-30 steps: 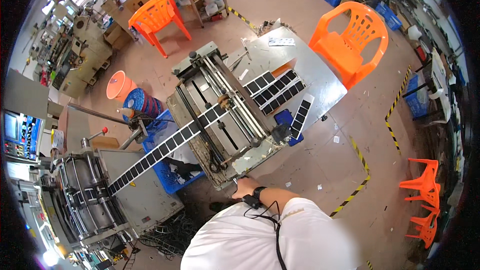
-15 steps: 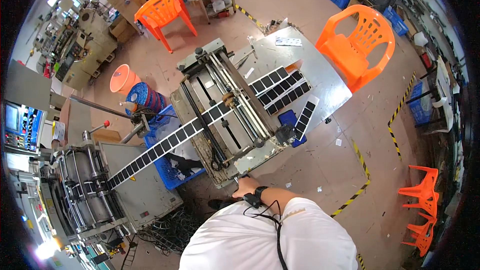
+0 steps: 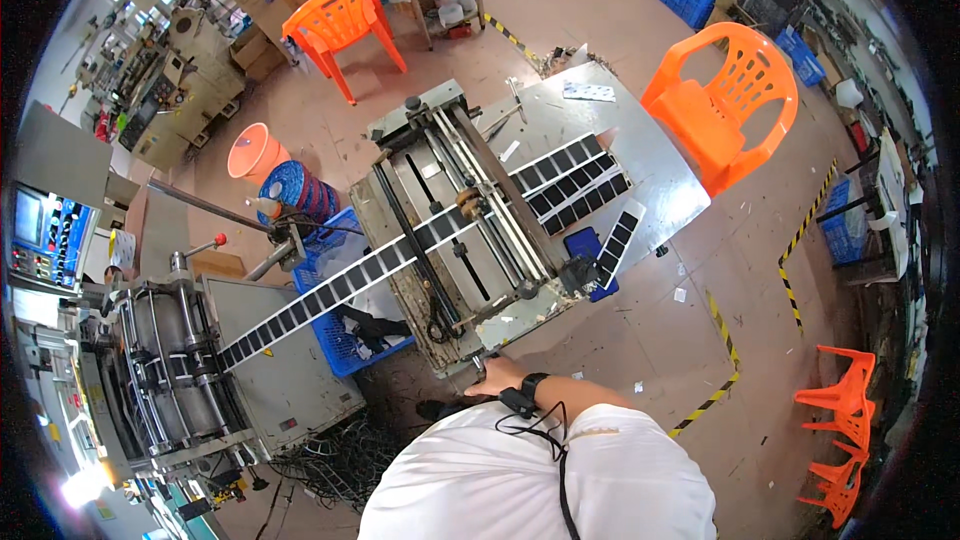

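My right hand, with a black strap at the wrist, is closed around a small metal handle at the near corner of a bench machine. The fingertips are partly hidden. A long white strip with black squares runs from a roller machine at the left, up beneath the bench machine's bars. Beyond the bars, several shorter strips lie side by side on a metal table. One more piece rests across a dark blue object. My left hand is out of view.
A blue crate stands beneath the long strip, with tangled black cables nearby. Orange chairs stand beyond the table and at the far left. An orange bucket sits by a blue-and-red spool.
The uppermost strip reaches slightly farther across the metal table. My view has shifted a little, while my right hand stays closed on the handle.
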The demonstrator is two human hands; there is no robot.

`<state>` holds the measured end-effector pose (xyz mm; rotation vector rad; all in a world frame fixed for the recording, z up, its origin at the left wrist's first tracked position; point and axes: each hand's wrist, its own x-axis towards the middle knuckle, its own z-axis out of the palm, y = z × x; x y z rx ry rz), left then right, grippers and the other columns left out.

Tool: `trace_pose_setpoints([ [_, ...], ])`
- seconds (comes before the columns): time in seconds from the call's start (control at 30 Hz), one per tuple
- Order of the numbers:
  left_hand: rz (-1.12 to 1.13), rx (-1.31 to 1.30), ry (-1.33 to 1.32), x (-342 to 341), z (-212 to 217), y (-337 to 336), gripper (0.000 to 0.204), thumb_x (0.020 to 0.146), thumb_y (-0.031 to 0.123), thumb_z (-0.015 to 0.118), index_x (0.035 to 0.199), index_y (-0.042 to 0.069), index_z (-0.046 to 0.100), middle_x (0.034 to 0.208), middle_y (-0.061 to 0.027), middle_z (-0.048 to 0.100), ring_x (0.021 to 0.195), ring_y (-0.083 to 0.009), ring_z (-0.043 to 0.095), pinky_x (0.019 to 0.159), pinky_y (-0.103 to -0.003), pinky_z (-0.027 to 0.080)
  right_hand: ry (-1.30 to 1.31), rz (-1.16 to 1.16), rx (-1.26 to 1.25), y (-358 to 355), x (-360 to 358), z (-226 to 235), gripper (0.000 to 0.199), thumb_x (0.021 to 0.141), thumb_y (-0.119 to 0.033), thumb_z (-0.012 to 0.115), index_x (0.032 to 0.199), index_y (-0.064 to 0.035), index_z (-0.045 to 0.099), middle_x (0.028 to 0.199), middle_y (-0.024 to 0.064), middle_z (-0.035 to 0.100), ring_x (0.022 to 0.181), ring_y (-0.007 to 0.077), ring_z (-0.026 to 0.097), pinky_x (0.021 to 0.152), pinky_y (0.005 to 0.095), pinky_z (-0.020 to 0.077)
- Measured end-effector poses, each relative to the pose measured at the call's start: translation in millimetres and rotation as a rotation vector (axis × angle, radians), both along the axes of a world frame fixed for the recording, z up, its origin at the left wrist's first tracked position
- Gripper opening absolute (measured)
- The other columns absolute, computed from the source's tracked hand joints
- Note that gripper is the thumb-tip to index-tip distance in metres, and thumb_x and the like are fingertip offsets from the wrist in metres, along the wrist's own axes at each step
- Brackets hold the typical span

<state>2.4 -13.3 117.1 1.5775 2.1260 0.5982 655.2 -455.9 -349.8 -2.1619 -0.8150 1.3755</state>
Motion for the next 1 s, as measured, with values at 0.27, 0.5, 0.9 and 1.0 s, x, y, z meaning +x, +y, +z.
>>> trace_pose_setpoints([
  [0.27,0.041,0.005,0.007,-10,0,-9,0.044,0.089,0.032,0.07,0.126,0.013,0.055,0.094,-0.0091,0.046,0.082,-0.0216,0.041,0.071,-0.038,0.035,-0.082,-0.002,0.028,-28,16,16,0.083,0.076,-0.07,0.065,0.11,0.0056,0.064,0.11,0.0272,0.067,0.102,0.04,0.065,0.085,0.0472,0.0516],
  [0.5,0.084,0.006,0.018,-25,-3,-21,0.039,0.09,0.03,0.07,0.122,0.012,0.059,0.086,-0.009,0.048,0.074,-0.0212,0.044,0.065,-0.038,0.037,-0.178,0.046,0.122,-27,18,57,0.082,0.078,-0.065,0.066,0.128,0.0002,0.058,0.118,0.0257,0.064,0.114,0.0407,0.06,0.095,0.0455,0.048],
  [0.9,0.188,0.025,0.038,-83,-11,-57,0.03,0.09,0.028,0.07,0.115,0.011,0.065,0.073,-0.0087,0.052,0.06,-0.0204,0.047,0.055,-0.037,0.04,0.015,0.342,0.522,26,-1,99,0.063,0.085,-0.053,0.066,0.117,0.0014,0.064,0.109,0.021,0.068,0.103,0.0379,0.064,0.09,0.0438,0.0505],
  [1.0,0.225,0.058,0.058,-123,-10,-77,0.029,0.09,0.027,0.071,0.113,0.011,0.067,0.069,-0.0086,0.053,0.057,-0.0202,0.048,0.053,-0.037,0.04,0.069,0.458,0.521,51,-2,112,0.06,0.086,-0.052,0.066,0.115,0.0001,0.065,0.109,0.0196,0.069,0.103,0.0363,0.065,0.089,0.0431,0.051],
])
